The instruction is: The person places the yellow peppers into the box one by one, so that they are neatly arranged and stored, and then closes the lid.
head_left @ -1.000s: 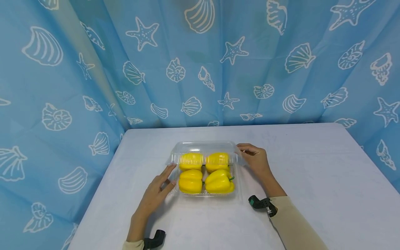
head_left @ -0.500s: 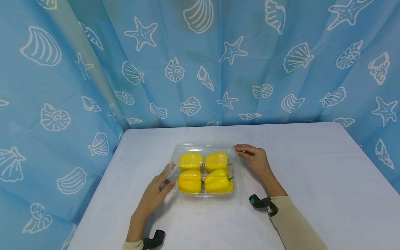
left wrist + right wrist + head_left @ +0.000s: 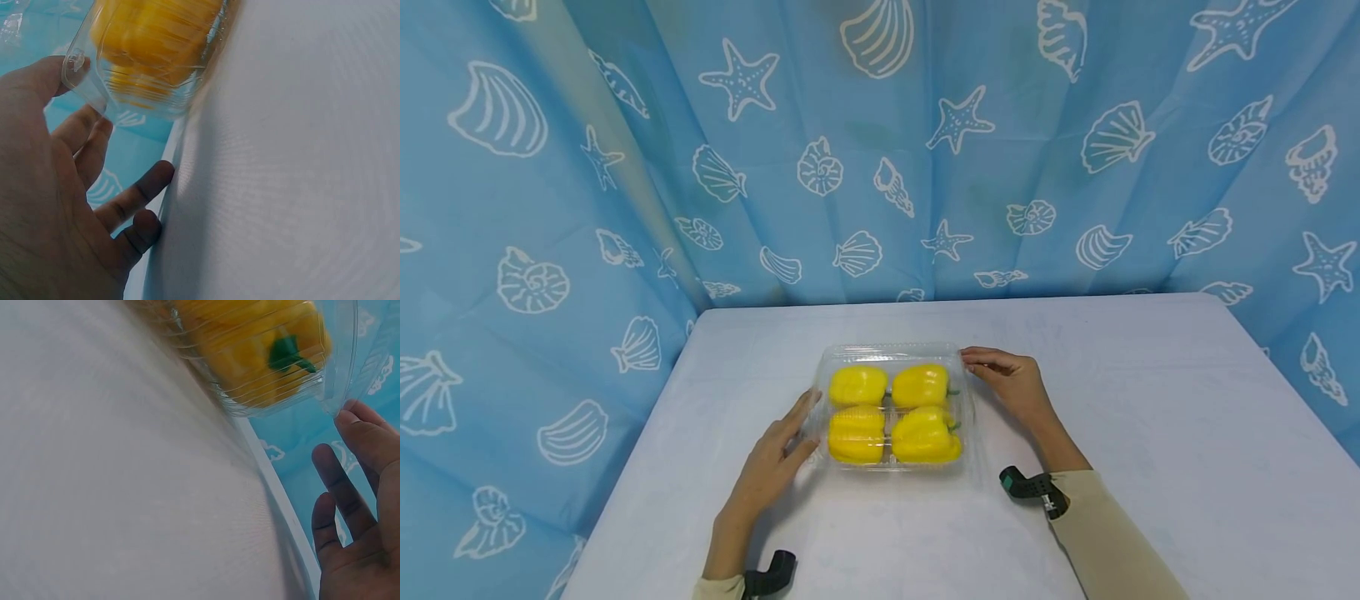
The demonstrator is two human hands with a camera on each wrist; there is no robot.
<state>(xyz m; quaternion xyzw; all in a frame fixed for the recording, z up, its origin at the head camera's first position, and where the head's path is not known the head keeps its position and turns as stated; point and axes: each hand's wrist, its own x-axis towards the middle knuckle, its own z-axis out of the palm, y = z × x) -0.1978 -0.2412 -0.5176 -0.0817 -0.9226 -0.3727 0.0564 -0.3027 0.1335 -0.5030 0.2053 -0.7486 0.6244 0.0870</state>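
White table [image 3: 1150, 433], rounded far corners, pushed against blue shell-print curtain [image 3: 625, 167]. Clear plastic clamshell box [image 3: 892, 352] sits directly on tabletop, left of centre, lid down over four yellow bell peppers [image 3: 891, 411] in two rows. Left hand [image 3: 775, 458] rests on tabletop at box's left side.
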